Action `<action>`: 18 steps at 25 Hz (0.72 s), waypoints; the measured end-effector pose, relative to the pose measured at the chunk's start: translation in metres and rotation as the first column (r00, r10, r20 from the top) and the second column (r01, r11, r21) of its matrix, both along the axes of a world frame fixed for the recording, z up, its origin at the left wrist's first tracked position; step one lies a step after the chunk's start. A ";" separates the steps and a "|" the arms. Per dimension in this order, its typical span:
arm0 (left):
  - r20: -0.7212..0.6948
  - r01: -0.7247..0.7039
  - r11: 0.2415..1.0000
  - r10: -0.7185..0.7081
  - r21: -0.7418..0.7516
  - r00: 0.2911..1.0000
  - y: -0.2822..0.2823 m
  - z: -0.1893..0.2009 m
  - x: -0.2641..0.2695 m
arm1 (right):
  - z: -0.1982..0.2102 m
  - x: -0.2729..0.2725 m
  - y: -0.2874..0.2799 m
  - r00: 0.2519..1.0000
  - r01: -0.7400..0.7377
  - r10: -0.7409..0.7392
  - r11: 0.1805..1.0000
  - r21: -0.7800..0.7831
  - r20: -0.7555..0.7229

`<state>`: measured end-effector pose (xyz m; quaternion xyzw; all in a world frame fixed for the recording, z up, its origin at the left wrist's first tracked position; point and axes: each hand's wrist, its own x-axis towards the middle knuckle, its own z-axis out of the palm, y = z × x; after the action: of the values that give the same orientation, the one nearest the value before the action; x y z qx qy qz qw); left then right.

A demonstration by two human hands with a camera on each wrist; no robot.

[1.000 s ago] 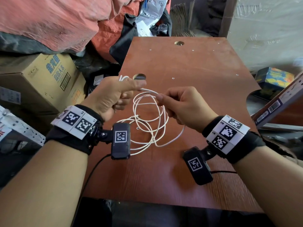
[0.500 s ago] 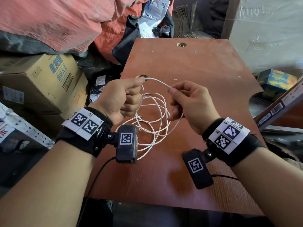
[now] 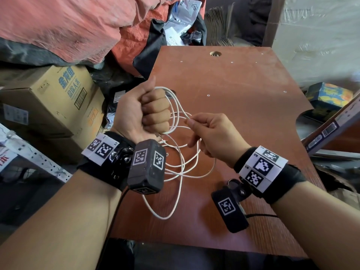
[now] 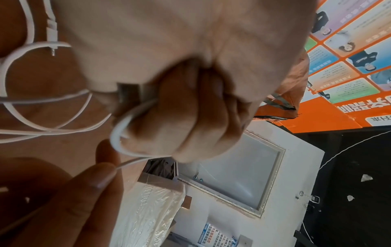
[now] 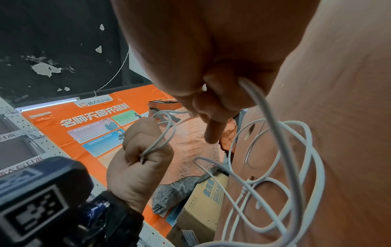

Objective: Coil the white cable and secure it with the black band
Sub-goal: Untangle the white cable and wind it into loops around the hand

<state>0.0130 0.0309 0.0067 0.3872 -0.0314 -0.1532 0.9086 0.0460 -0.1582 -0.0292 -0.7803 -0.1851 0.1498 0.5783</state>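
My left hand (image 3: 155, 114) is a raised fist that grips several loops of the thin white cable (image 3: 182, 172). The loops hang below it over the brown board (image 3: 243, 94), the longest one reaching toward the front edge. To its right, my right hand (image 3: 191, 121) pinches one strand between thumb and forefinger. In the left wrist view the cable (image 4: 118, 132) bends round the curled fingers (image 4: 190, 108), and a metal plug (image 4: 129, 93) sticks out of the fist. In the right wrist view a strand (image 5: 275, 133) runs out of the right hand's pinch. No black band shows in any view.
A cardboard box (image 3: 58, 98) and a red tarp (image 3: 68, 26) crowd the left side. A perforated metal rail (image 3: 35, 158) lies at lower left. A colourful box (image 3: 329, 96) and a slanted board edge (image 3: 331, 129) sit to the right. The board has a round hole (image 3: 215, 53) at its far end.
The left hand has risen and closed into an upright fist round the loops. The right hand has dropped lower, still pinching a strand. One loop now hangs further toward the front edge.
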 end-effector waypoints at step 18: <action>0.166 -0.222 0.965 0.243 -0.138 0.956 -0.019 -0.011 0.011 | -0.001 -0.009 0.003 0.975 -0.189 0.218 0.907 -0.376 0.036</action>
<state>0.0244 0.0123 -0.0039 0.3463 -0.0773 -0.0070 0.9349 0.0375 -0.1556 -0.0298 -0.8568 -0.2561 0.2112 0.3947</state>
